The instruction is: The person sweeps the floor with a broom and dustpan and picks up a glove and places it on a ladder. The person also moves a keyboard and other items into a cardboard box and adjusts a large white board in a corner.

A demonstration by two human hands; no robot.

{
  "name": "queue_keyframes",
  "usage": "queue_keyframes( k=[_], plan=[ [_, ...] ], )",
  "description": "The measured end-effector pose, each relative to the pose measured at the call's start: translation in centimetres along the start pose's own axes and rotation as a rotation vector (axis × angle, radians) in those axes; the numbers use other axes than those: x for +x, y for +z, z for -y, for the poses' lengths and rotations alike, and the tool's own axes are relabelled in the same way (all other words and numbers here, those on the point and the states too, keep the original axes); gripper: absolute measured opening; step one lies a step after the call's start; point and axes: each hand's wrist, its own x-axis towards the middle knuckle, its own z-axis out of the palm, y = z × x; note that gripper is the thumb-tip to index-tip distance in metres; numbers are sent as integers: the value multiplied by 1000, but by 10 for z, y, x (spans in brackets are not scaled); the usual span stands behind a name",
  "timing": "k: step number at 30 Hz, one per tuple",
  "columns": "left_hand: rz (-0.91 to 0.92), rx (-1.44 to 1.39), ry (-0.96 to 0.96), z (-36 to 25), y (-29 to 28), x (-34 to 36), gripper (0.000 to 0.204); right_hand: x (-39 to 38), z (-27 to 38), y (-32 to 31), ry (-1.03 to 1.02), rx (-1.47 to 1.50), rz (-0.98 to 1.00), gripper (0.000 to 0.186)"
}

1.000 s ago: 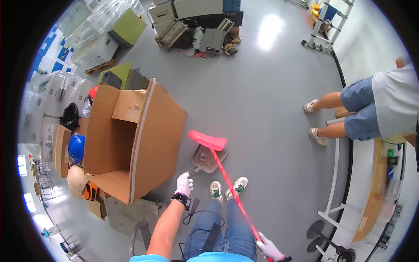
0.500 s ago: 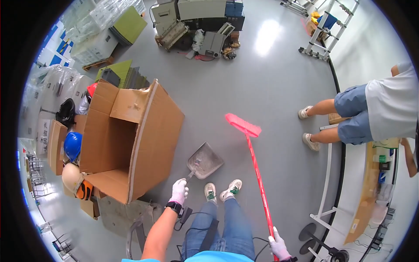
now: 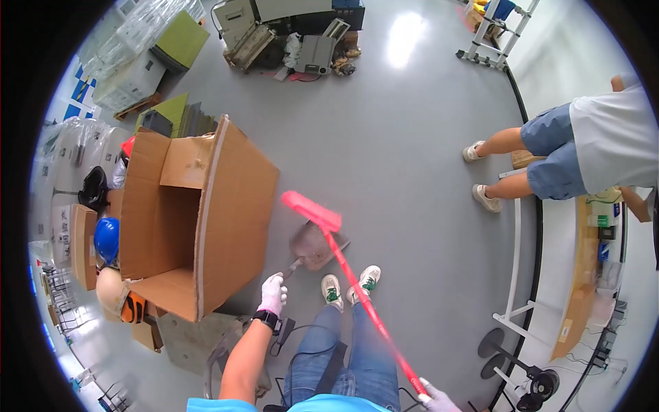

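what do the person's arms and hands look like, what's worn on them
Both hands wear light, whitish gloves: left hand, right hand. A black watch-like band circles the left wrist. The left forearm is bare, with a light blue short sleeve at the lower edge. The right arm is out of view.

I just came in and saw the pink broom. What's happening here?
A person is sweeping the grey floor. Their left hand holds a dustpan by its handle, low on the floor in front of their shoes. Their right hand grips the end of a pink broom, whose head rests at the dustpan. A big open cardboard box stands to their left, and another person stands off to the right.
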Motion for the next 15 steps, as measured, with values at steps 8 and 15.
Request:
queue_keyframes(
  k=[8, 15],
  plan=[
    [35, -115, -30, 14, -29, -7, 33, 103, 28, -7, -105, -433, -246, 58],
    [27, -244, -55, 16, -17, 5, 5, 59, 19, 11, -111, -189, 33, 53]
  ],
)
